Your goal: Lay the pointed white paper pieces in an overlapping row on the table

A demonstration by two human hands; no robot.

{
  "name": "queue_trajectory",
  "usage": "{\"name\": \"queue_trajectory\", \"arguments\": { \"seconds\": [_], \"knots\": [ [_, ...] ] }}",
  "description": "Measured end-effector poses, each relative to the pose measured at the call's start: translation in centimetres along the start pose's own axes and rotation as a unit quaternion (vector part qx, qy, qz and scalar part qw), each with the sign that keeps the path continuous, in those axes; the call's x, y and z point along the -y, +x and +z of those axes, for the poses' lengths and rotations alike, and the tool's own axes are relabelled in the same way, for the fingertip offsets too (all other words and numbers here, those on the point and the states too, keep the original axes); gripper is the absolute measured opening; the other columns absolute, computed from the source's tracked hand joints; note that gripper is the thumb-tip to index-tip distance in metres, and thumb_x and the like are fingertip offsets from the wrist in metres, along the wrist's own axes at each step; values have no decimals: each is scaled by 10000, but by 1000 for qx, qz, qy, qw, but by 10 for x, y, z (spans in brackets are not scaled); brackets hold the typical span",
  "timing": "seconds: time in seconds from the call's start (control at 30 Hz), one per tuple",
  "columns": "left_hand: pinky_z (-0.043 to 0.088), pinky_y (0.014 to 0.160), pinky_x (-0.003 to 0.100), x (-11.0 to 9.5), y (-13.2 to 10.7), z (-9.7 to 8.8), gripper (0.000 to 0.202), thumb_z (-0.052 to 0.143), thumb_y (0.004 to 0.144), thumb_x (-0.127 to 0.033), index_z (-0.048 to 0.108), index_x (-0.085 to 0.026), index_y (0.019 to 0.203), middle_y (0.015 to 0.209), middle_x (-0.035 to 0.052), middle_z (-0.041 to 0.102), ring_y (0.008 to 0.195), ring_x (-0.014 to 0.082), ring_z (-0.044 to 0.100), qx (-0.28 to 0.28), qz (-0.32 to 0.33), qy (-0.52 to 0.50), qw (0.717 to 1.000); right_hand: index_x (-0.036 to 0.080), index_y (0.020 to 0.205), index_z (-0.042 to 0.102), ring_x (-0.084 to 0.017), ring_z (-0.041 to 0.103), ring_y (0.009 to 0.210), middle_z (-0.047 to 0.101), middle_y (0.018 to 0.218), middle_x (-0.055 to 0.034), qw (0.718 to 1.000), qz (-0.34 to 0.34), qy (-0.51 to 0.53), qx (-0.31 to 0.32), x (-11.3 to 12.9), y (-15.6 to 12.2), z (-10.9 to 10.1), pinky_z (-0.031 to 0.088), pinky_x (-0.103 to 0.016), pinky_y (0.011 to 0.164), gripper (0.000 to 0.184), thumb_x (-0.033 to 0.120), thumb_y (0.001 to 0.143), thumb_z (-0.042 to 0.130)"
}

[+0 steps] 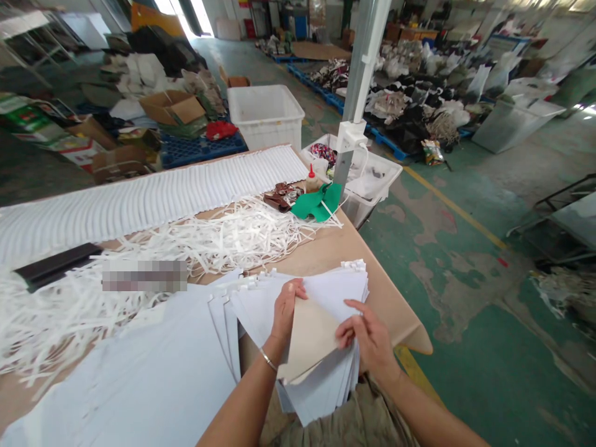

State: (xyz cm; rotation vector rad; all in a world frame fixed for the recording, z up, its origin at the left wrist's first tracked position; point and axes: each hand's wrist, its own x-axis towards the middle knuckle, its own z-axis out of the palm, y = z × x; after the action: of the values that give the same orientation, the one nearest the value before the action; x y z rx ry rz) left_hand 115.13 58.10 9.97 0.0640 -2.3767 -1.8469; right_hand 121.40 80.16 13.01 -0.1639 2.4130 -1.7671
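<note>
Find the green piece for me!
In the head view, just right of centre, the green piece lies on the table between the brown items and the pole.

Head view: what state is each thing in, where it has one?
White sheets, fanned, overlapping
Beige sheet, on top of them
Left hand, touching the beige sheet
Right hand, index finger extended
White strips, loose, tangled
Bottle, upright
Green piece, rumpled
Cardboard box, flaps open
White bin, uncovered

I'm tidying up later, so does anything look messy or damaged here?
White strips lie tangled across the table, unlike the neat row behind them. The green floor shows pale, worn-looking patches. White sheets by the right hand overlap unevenly.
</note>
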Motion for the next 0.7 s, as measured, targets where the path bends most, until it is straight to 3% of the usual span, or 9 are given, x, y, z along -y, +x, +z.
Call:
{"name": "queue_trajectory", "arguments": {
  "seconds": [0.07, 0.17, 0.23, 0.3, 0.37, 0.47, 0.53, 0.63, 0.7],
  "knots": [
    [461, 1048, 439, 3, 1, 0, 478, 381, 984, -515, 600, -213, 685, 947, 87, 659, 1122, 259, 601, 9, 14, 20, 1000, 238, 1325, 533, -254, 673, 852, 679, 989, -100, 987, 43, -134, -81, -13, 19, -10, 562, -438, 812, 445, 495, 965, 484],
    [429, 1099, 467, 9, 2, 4, 255, 548, 913, -431, 647, -217, 816, 1103, 96, 675, 1207, 271, 569, 34, 59, 75, 995, 190, 1168, 626, -333, 621, 1036, 628, 1124, -158, 943, 52, -316, -94, -24, 45, -19, 508, -509, 946, 388, 409, 851, 668],
    [335, 1181, 505, 11, 1, 6, 254, 573, 897, -359, 657, -216, 1090, 1339, 109, 606, 1352, 277, 475, 48, 87, 106, 989, 199, 1108, 645, -338, 601, 1075, 614, 1125, -150, 934, 43, -347, -80, -19, 49, -16, 491, -524, 975, 277, 317, 858, 648],
    [242, 1227, 531, 12, 0, 6, 472, 556, 900, -317, 531, -216, 1360, 1528, 113, 455, 1470, 281, 334, 64, 94, 120, 986, 223, 1093, 653, -339, 541, 1203, 576, 1236, -146, 940, -5, -333, -73, -6, 39, -8, 432, -548, 1055, 226, 238, 874, 599],
    [220, 1234, 532, 11, -1, 2, 532, 517, 911, -301, 464, -226, 1435, 1557, 100, 425, 1500, 277, 280, 81, 83, 110, 987, 243, 1144, 634, -323, 473, 1313, 503, 1387, -130, 963, -71, -257, -34, 11, 22, 0, 386, -534, 1114, 264, 230, 884, 588],
    [304, 1200, 493, 10, -3, -6, 361, 422, 942, -302, 614, -224, 1238, 1374, 84, 597, 1413, 264, 417, 78, 56, 57, 994, 264, 1306, 516, -229, 637, 1089, 571, 1330, -115, 995, -77, -38, 45, 24, 2, 4, 531, -410, 945, 361, 361, 958, 525],
    [366, 1154, 473, 10, -4, -9, 330, 363, 963, -318, 669, -215, 1037, 1214, 81, 660, 1304, 259, 514, 50, 39, 31, 997, 259, 1374, 442, -170, 665, 774, 666, 1102, -85, 999, -15, 37, 9, 19, 4, -1, 563, -343, 750, 403, 432, 1014, 389],
    [422, 1087, 457, 11, -6, -10, 366, 354, 980, -355, 651, -220, 814, 993, 68, 675, 1176, 255, 573, 20, 37, 36, 998, 216, 1297, 539, -216, 646, 814, 659, 990, -91, 986, 37, -124, -101, -5, 26, -13, 541, -385, 810, 416, 453, 957, 507],
    [448, 1050, 452, 13, -9, -8, 312, 448, 955, -368, 624, -220, 743, 912, 63, 659, 1119, 258, 584, 17, 58, 61, 996, 193, 1193, 618, -284, 622, 994, 635, 1066, -125, 958, 37, -267, -98, -19, 42, -16, 500, -440, 936, 410, 393, 841, 678]
  ]
}}
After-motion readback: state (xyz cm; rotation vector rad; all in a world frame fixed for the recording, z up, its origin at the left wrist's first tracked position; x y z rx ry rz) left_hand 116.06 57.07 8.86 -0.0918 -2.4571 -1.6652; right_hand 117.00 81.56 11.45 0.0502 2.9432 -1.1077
